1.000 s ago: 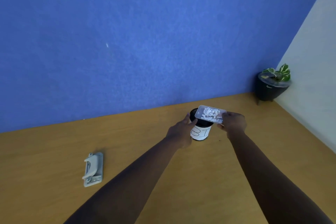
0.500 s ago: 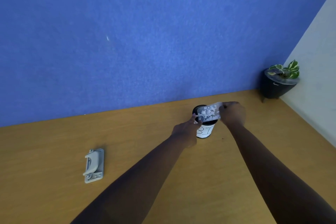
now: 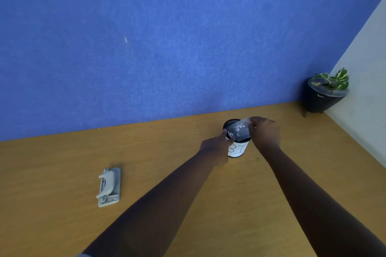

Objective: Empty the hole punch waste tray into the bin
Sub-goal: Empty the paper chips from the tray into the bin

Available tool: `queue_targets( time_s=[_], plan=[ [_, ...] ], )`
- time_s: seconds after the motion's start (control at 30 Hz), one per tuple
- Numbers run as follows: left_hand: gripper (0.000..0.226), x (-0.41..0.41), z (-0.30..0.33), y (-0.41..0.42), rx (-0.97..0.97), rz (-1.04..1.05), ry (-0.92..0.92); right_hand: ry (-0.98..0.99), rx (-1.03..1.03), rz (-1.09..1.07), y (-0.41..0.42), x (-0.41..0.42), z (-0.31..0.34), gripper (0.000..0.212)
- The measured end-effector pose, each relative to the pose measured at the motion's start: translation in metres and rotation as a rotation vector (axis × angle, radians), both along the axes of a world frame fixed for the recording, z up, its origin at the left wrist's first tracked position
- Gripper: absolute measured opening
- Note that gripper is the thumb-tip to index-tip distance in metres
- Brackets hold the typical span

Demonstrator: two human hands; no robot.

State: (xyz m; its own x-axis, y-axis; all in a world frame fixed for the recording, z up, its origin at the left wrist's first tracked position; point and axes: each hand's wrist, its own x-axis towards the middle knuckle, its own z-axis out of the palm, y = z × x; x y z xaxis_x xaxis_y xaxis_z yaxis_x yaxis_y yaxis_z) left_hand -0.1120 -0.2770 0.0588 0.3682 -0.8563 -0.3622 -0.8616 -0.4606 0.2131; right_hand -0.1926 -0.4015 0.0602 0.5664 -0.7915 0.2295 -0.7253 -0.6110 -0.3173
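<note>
A small black mesh bin (image 3: 238,149) with a white paper label stands on the wooden desk near the blue wall. My left hand (image 3: 216,147) grips its left side, thumb at the rim. My right hand (image 3: 265,132) holds the clear waste tray (image 3: 239,129) tilted steeply over the bin's mouth, its low end inside the rim. White paper dots cling to the tray's lower part. The grey hole punch (image 3: 109,186) lies apart at the left of the desk.
A black pot with a green and white plant (image 3: 322,93) stands in the far right corner. The blue partition (image 3: 167,48) runs along the desk's back edge, and a pale wall closes the right side. Bare desk (image 3: 62,162) surrounds the punch.
The tray has gone from nearly flat above the bin to steeply tilted into its mouth. The paper dots have slid to its low end. My left hand stays on the bin.
</note>
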Motion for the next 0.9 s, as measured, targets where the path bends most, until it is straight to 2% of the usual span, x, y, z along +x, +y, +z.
queue_targets(
  time_s=[0.33,0.47,0.73,0.9],
  plan=[
    [0.078,0.0,0.0,-0.002,0.012,-0.003,-0.015,-0.017,-0.151,0.126,0.002,-0.008,-0.004,0.025],
    [0.077,0.0,0.003,-0.001,0.017,-0.007,-0.017,0.012,-0.164,0.156,0.003,-0.012,-0.008,0.026],
    [0.077,-0.002,0.007,0.0,0.009,-0.003,-0.02,-0.061,-0.173,0.194,0.006,-0.018,-0.01,0.024],
    [0.078,-0.003,0.008,0.001,0.014,-0.011,-0.025,-0.268,-0.208,0.15,0.009,-0.022,-0.013,0.018]
  ],
)
